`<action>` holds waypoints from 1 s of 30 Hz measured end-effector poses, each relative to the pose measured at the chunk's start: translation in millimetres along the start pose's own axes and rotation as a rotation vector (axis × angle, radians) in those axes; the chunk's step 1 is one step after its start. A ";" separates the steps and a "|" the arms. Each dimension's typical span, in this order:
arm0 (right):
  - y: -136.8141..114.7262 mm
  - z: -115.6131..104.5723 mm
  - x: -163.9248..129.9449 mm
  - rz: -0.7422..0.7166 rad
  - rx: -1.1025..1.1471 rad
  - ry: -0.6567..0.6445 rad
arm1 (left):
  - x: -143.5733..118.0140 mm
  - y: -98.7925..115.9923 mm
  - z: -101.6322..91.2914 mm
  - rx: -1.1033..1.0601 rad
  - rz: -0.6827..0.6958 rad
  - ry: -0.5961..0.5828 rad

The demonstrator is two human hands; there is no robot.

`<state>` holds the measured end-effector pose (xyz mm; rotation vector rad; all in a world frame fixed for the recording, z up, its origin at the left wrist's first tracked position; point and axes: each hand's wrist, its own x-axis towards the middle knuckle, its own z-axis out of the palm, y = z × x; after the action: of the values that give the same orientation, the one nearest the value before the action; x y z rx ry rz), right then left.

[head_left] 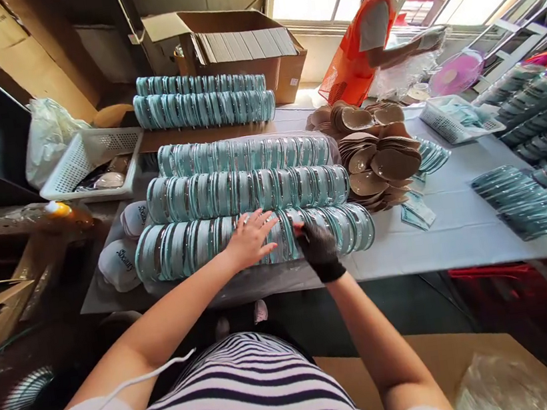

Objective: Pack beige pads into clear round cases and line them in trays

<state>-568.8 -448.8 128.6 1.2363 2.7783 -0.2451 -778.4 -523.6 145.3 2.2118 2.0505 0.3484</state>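
My left hand (251, 239), bare with fingers spread, lies flat on top of the front row of rounded teal-and-white packs in shiny clear wrap (189, 250). The packs stand on edge, pressed face to face across the table. At the same row, further right, is my right hand (316, 246) in a black fingerless glove. Its fingers curl against the packs, and anything between them is hidden. Behind lie a second row (246, 192) and a third row (241, 155) of similar packs. Brown rounded pieces (374, 165) are heaped at the rows' right end.
Two white pieces with dark lettering (119, 264) sit left of the rows. A white basket (89, 148) is at back left, an open carton (286, 72) at the back. Across the table, a person in an orange vest (352, 53) handles clear plastic. More packs (525, 199) lie right.
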 end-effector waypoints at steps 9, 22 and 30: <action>0.4 -83.1 154.5 -0.181 -0.251 -0.455 | 25.6 31.0 29.0 0.014 0.020 -0.041; 35.4 -12.9 20.0 -0.238 -0.023 -0.264 | 24.8 29.7 29.5 -0.012 0.000 -0.004; 38.0 58.1 -43.4 -0.151 0.038 -0.215 | 20.0 30.0 28.6 0.013 -0.012 -0.006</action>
<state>-510.5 -466.0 73.7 0.9447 2.6919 -0.4176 -741.2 -504.1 126.5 2.2040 2.0677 0.3274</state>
